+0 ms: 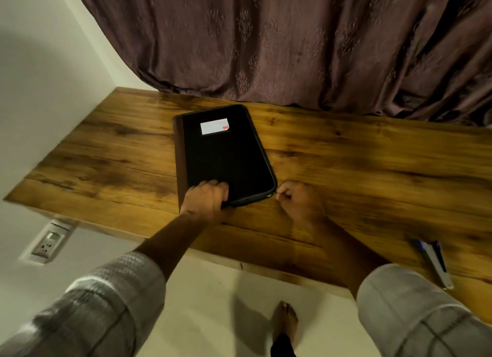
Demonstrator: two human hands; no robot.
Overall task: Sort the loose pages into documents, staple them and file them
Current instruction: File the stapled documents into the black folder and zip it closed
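A black zippered file folder (223, 154) with a white label near its far end lies flat on the wooden table (372, 165). My left hand (206, 199) grips the folder's near edge, fingers curled over the top. At the folder's near right corner my right hand (298, 199) pinches the small zipper pull (274, 195). A stapler (434, 261), silver and dark with a blue end, lies near the table's front edge at the right. No loose pages are in view.
A brown patterned curtain (292, 42) hangs along the table's far side. A wall socket (49, 243) sits below the table's left end. My foot (286, 319) stands on the pale floor under the table's front edge.
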